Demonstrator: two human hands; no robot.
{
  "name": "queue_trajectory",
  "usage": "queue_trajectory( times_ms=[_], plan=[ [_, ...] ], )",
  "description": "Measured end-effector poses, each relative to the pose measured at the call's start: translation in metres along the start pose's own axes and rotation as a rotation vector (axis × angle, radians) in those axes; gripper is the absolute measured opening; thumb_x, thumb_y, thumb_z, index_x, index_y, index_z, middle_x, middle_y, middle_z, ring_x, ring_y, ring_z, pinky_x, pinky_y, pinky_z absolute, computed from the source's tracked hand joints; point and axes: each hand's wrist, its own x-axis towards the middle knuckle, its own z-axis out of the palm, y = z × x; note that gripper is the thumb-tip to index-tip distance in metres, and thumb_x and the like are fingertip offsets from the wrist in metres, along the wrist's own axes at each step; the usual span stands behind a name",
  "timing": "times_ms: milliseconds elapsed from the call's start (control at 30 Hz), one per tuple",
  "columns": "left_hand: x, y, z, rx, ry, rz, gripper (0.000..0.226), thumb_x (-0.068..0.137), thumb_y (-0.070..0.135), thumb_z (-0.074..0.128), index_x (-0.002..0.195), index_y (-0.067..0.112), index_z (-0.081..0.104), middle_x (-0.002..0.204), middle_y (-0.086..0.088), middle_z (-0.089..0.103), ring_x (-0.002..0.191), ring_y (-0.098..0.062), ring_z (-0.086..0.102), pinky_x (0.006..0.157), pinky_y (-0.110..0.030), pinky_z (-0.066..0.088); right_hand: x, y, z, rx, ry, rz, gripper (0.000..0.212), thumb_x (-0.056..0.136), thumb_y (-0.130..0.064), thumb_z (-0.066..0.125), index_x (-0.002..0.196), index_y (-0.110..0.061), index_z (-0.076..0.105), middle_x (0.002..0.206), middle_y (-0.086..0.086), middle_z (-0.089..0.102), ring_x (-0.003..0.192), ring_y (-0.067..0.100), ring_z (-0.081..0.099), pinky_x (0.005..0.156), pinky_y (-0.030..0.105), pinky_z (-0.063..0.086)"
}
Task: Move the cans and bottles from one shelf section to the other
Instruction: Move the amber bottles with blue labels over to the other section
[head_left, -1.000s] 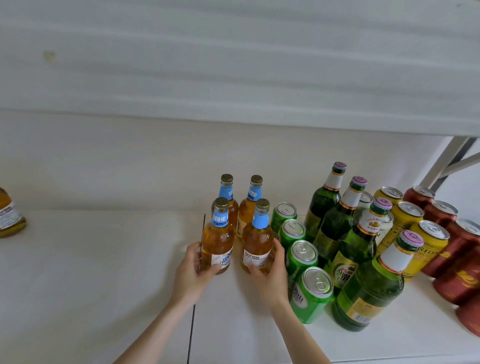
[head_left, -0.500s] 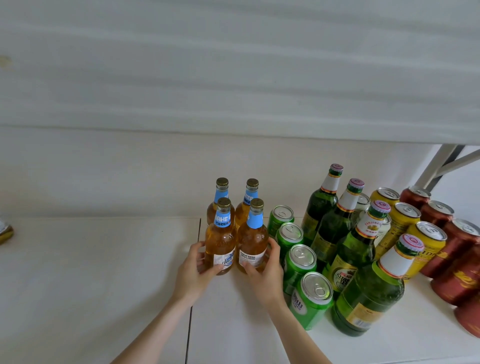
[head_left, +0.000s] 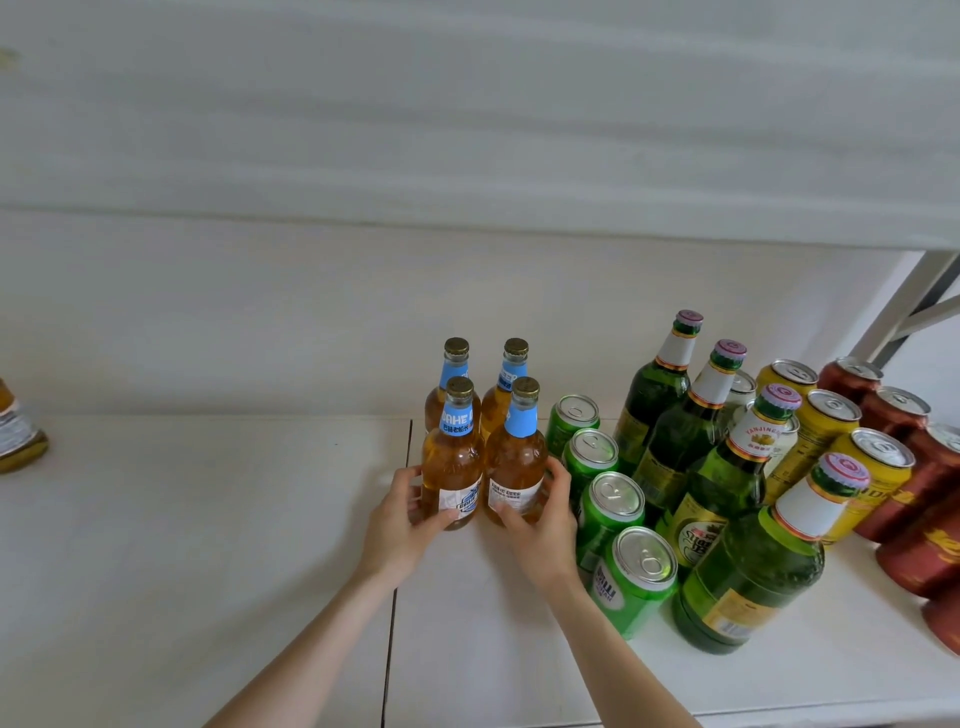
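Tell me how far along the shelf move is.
Barely started. A lone amber bottle stands on the left section. The left hand grips the front-left amber bottle, the right hand the front-right amber bottle. Rear amber bottles, green cans, green bottles, yellow cans and red cans are left on the right section.

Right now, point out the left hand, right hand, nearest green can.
left hand (head_left: 399, 519): head view, its back.
right hand (head_left: 541, 526): head view, its back.
nearest green can (head_left: 644, 559): head view, silver lid.

One head-worn camera looks forward and down, close over the white shelf (head_left: 208, 545), facing its back wall (head_left: 260, 322); the front edge shows bottom right.
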Motion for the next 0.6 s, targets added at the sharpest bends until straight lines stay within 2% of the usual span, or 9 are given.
queue_trajectory(
  times_ms=[133, 200, 300, 333, 400, 467, 600],
  plan=[
    [0.001, 0.003, -0.004, 0.086, -0.046, 0.004, 0.058, 0.079, 0.028, 0.081, 0.125, 0.029, 0.045, 0.116, 0.002, 0.069, 0.094, -0.001, 0.066, 0.081, -0.022, 0.055, -0.002, -0.004, -0.001, -0.014, -0.005, 0.02, 0.079, 0.078, -0.012, 0.081, 0.137, -0.034, 0.035, 0.12, -0.026, 0.057, 0.107, -0.017, 0.055, 0.081, 0.002, 0.045],
    [0.001, 0.004, -0.009, 0.177, -0.081, 0.029, 0.059, 0.083, 0.034, 0.076, 0.132, 0.024, 0.045, 0.126, 0.002, 0.066, 0.103, -0.003, 0.062, 0.083, -0.019, 0.052, -0.005, -0.006, -0.001, -0.029, -0.008, 0.016, 0.078, 0.078, -0.015, 0.081, 0.135, -0.04, 0.035, 0.12, -0.028, 0.056, 0.108, -0.017, 0.054, 0.08, 0.001, 0.044],
    [-0.004, 0.004, -0.019, 0.447, -0.067, 0.102, 0.061, 0.089, 0.045, 0.066, 0.14, 0.022, 0.043, 0.133, -0.002, 0.058, 0.119, -0.02, 0.055, 0.094, -0.036, 0.05, -0.014, -0.01, -0.002, -0.075, -0.01, 0.036, 0.076, 0.077, -0.021, 0.081, 0.13, -0.049, 0.034, 0.12, -0.033, 0.053, 0.11, -0.017, 0.053, 0.085, 0.006, 0.045],
    [-0.007, 0.004, -0.022, 0.522, -0.039, 0.134, 0.06, 0.09, 0.047, 0.063, 0.141, 0.022, 0.044, 0.133, -0.003, 0.057, 0.12, -0.023, 0.053, 0.096, -0.037, 0.049, -0.018, -0.012, -0.003, -0.105, -0.018, 0.049, 0.076, 0.077, -0.023, 0.08, 0.133, -0.047, 0.034, 0.123, -0.031, 0.051, 0.113, -0.013, 0.052, 0.091, 0.012, 0.045],
    [-0.015, 0.003, -0.027, 0.661, 0.007, 0.21, 0.056, 0.092, 0.046, 0.059, 0.14, 0.02, 0.047, 0.137, -0.005, 0.056, 0.124, -0.026, 0.05, 0.101, -0.037, 0.044, -0.026, -0.016, -0.006, -0.205, -0.042, 0.058, 0.08, 0.079, -0.026, 0.076, 0.142, -0.037, 0.029, 0.136, -0.016, 0.047, 0.124, 0.004, 0.049, 0.101, 0.03, 0.044],
    [-0.025, 0.003, -0.03, 0.819, 0.011, 0.227, 0.057, 0.095, 0.047, 0.053, 0.143, 0.019, 0.045, 0.146, -0.005, 0.049, 0.133, -0.026, 0.044, 0.108, -0.038, 0.037, -0.034, -0.022, -0.009, -0.362, -0.072, 0.055, 0.085, 0.081, -0.028, 0.071, 0.149, -0.031, 0.021, 0.146, -0.003, 0.04, 0.132, 0.019, 0.043, 0.103, 0.041, 0.043],
    [-0.053, 0.006, -0.035, 0.98, 0.026, 0.2, 0.061, 0.096, 0.048, 0.049, 0.148, 0.019, 0.039, 0.155, -0.006, 0.038, 0.142, -0.027, 0.035, 0.114, -0.049, 0.028, -0.057, -0.031, -0.013, -0.657, -0.112, -0.034, 0.087, 0.085, -0.031, 0.065, 0.154, -0.023, 0.012, 0.151, 0.005, 0.031, 0.134, 0.027, 0.037, 0.1, 0.042, 0.044]
  ],
)
